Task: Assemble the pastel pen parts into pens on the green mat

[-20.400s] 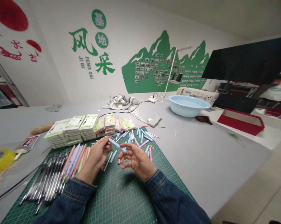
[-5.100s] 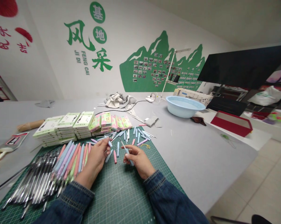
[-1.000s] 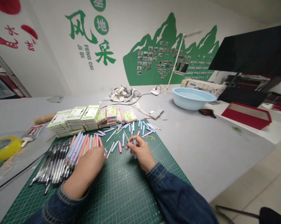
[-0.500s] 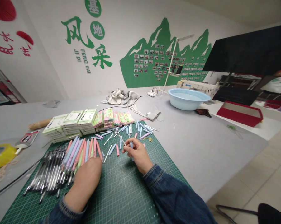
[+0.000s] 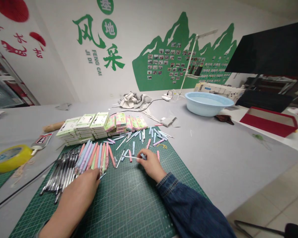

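Note:
In my right hand (image 5: 152,165) I hold a thin white pen refill (image 5: 131,157) between thumb and finger, pointing left, together with a light-blue pen barrel piece (image 5: 143,156). My left hand (image 5: 86,185) is closed at the near edge of a row of pastel pens (image 5: 95,153). A small light-blue pen part (image 5: 102,176) pokes out by its fingertips; the rest of it is hidden. Left of that row lie several clear pens with black caps (image 5: 62,172). Loose blue and pink barrel pieces (image 5: 133,148) and white refills (image 5: 119,159) are scattered beyond my hands on the green cutting mat (image 5: 129,201).
Stacked white-green boxes (image 5: 99,124) and pink-green boxes (image 5: 121,120) line the mat's far edge. Yellow tape (image 5: 11,158) and a glue tube (image 5: 42,140) lie left. Farther back are crumpled cloth (image 5: 134,99), a blue basin (image 5: 205,104) and a red box (image 5: 268,122).
My left hand has drawn back toward me from the pastel pens, with a light-blue part now showing at its fingertips. The refill in my right hand has swung down to nearly level.

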Demonstrator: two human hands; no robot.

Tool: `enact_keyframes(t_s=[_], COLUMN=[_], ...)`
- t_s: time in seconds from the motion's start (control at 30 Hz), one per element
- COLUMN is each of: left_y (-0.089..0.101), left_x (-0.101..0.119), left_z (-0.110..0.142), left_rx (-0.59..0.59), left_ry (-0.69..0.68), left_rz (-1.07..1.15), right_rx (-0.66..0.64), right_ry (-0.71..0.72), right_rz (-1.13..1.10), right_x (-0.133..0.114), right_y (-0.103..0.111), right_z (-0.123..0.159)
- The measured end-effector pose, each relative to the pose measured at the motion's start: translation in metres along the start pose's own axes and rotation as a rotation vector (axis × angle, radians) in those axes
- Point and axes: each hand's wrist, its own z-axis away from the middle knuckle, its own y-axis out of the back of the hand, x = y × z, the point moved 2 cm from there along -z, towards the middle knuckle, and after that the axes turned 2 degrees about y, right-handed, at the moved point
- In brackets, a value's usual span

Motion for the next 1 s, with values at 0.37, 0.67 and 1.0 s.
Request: enact_keyframes(t_s=[0.37, 0.67, 1.0], left_y=[-0.022, -0.020, -0.044], left_x=[0.020, 0.059, 0.096], left_z=[0.004, -0.017, -0.057], left_rx=[0.042, 0.043, -0.260], left_ry=[-0.029, -0.261, 0.123], left_rz=[-0.293, 0.063, 1.710], right_rx=[-0.088, -0.134, -0.300], right_ry=[0.034, -0.280, -0.629], right_rz=[0.310, -0.351, -0.909], right_x=[-0.002, 0.006, -0.001], right_y=[-0.011, -0.005, -0.010], right_z=[0.007, -0.003, 0.004])
